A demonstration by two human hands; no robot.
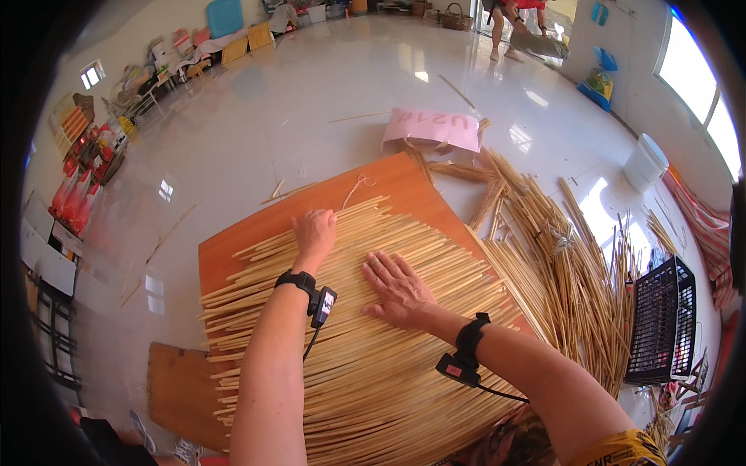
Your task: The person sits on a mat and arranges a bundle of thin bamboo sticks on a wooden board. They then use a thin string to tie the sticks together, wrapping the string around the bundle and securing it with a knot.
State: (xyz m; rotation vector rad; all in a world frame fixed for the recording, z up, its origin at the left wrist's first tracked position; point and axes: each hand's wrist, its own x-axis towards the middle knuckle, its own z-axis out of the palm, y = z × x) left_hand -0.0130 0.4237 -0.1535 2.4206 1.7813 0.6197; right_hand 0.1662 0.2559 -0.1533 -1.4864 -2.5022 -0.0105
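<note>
A mat of pale dry stalks (373,361), laid side by side, covers most of an orange-brown board (256,224). At the far edge of the stalks, my left hand (315,236) has its fingers curled; a thin white string (356,186) runs out beside it onto the board. Whether the fingers pinch the string or a stalk cannot be told. My right hand (399,291) lies palm down on the middle of the stalks, fingers somewhat apart, gripping nothing. Both wrists wear black straps with small cabled devices.
Bundled stalks (562,250) lie on the floor to the right, beside a black plastic crate (661,320) and a white bucket (646,163). A pink sheet (432,129) is beyond the board. Another person (513,23) bends near the doorway; someone's shoes (141,431) show at lower left.
</note>
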